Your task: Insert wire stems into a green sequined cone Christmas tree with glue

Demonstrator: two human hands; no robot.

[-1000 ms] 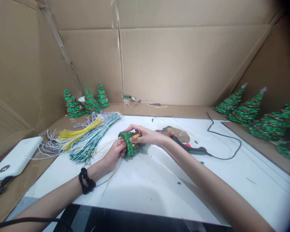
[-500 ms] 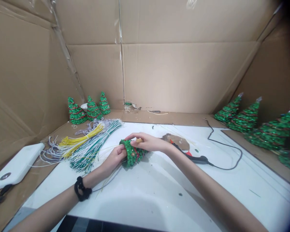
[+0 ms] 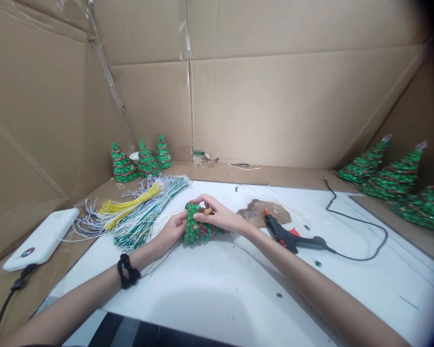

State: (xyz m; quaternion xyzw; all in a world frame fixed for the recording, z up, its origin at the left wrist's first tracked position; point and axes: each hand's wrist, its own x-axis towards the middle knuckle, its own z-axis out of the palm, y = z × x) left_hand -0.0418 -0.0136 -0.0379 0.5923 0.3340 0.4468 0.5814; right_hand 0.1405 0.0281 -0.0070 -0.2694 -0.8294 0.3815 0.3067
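A small green beaded Christmas tree (image 3: 194,236) with red trim lies on its side in front of me, its broad base turned left. My left hand (image 3: 170,232) is closed at that base, its fingertips partly hidden behind the rim. Over the top of the tree, my right hand (image 3: 219,214) grips it with thumb and fingers. A short wooden piece, like a tool handle (image 3: 208,211), shows between those fingers; its other end is hidden. Thin pale wires run left from the tree.
Bundled yellow, green and white wires (image 3: 144,212) lie at left, near a white power bank (image 3: 41,239). A black glue gun (image 3: 284,233) rests by a cardboard scrap (image 3: 251,212), its cord trailing right. Finished trees stand back left (image 3: 148,161) and right (image 3: 398,173).
The view has shifted slightly to the right, so more of the glue gun shows beside my right arm. Both hands stay on the tree, which is turned a little.
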